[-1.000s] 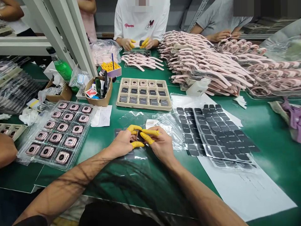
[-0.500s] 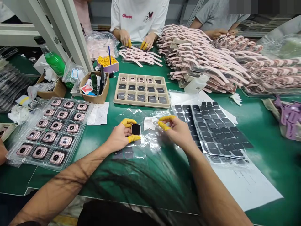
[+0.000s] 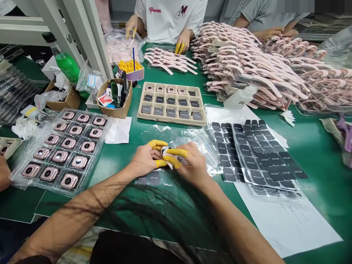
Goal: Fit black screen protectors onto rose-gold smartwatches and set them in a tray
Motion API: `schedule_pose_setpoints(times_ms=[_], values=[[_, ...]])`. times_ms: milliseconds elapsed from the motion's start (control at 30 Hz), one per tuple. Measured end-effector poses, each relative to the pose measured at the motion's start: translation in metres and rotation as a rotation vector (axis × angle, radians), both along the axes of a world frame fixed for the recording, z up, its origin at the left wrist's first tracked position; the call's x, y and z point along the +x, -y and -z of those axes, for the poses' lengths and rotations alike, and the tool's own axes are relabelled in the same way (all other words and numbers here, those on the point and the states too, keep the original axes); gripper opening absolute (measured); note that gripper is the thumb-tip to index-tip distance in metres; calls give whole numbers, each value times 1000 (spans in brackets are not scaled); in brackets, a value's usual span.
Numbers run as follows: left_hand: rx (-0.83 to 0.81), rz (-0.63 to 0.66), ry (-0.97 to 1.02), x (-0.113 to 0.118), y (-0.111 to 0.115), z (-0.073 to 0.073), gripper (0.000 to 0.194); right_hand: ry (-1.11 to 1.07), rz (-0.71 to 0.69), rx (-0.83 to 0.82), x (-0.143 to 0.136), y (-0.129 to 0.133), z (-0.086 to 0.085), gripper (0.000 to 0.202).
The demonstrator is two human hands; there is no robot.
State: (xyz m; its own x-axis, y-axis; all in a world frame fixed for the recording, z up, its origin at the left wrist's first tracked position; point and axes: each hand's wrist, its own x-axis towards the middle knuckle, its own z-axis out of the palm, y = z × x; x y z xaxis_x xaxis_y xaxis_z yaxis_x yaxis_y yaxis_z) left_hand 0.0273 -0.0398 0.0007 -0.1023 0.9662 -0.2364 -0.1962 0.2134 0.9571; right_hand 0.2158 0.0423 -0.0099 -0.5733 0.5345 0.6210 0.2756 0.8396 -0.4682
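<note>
Hands meet over the green table [image 3: 316, 154], just in front of the beige tray [image 3: 172, 103] of dark watch cases. The left hand [image 3: 145, 161] pinches a small watch case [image 3: 165, 152] between yellow-capped fingertips; the right hand [image 3: 191, 167] pinches a white cloth [image 3: 170, 163] against it. Left of the tray, a clear blister tray [image 3: 63, 146] holds pink watch cases; right of it lie sheets of dark film pads [image 3: 255, 154].
</note>
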Motion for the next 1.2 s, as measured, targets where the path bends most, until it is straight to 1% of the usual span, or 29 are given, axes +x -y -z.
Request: schedule_pose_setpoints(times_ms=[33, 133, 167, 233, 300, 367, 433, 467, 500, 533, 600, 633, 667, 700, 767, 867, 933, 1000, 1067, 1133, 1167, 1200], values=[[-5, 4, 1, 0, 0, 1, 58, -4, 7, 16, -3, 3, 0, 10], [-29, -16, -32, 2, 1, 0, 56, 15, 94, 58, -10, 9, 2, 11], [-36, -19, -45, 2, 1, 0, 55, 24, 94, 64, -11, 10, 4, 11], [-39, -21, -52, 3, 1, -2, 53, 38, 50, 62, -11, 9, 7, 10], [-49, -25, -31, 4, 0, -3, 55, 43, 37, 21, -10, 5, 9, 10], [-61, -61, 14, 3, -2, -4, 60, 82, 131, -31, -6, -1, 9, 12], [-63, -143, 62, 2, -5, -5, 63, 164, 275, -24, 2, -4, 7, 14], [-56, -191, 84, 2, -6, -6, 64, 183, 306, -8, 6, -3, 6, 15], [-47, -240, 107, 2, -7, -6, 64, 194, 271, -2, 9, 1, 5, 17], [-38, -280, 129, 1, -7, -7, 65, 204, 176, -15, 11, 6, 4, 22], [-27, -328, 170, -1, -8, -9, 69, 236, -99, -81, 11, 17, 3, 38], [-28, -335, 187, -2, -8, -9, 70, 261, -209, -116, 10, 22, 4, 44], [-34, -333, 198, -3, -8, -9, 71, 283, -268, -144, 8, 26, 6, 47], [-43, -320, 204, -4, -7, -9, 71, 291, -274, -160, 6, 29, 8, 47], [-66, -288, 199, -6, -6, -8, 68, 270, -223, -172, 1, 30, 12, 42], [-104, -247, 196, -7, -5, -6, 64, 236, -166, -171, -4, 30, 16, 25], [-120, -238, 202, -7, -4, -6, 63, 198, -167, -159, -8, 30, 17, 14], [-132, -245, 219, -7, -4, -8, 65, 147, -187, -133, -11, 30, 17, 15], [-144, -254, 254, -7, -5, -9, 67, 102, -215, -102, -13, 31, 14, 23], [-153, -252, 282, -8, -5, -10, 66, 74, -234, -88, -11, 31, 5, 29], [-150, -248, 281, -8, -5, -10, 66, 57, -243, -106, -8, 30, -1, 27], [-139, -243, 267, -8, -5, -10, 67, 30, -262, -162, -4, 29, -8, 23]])
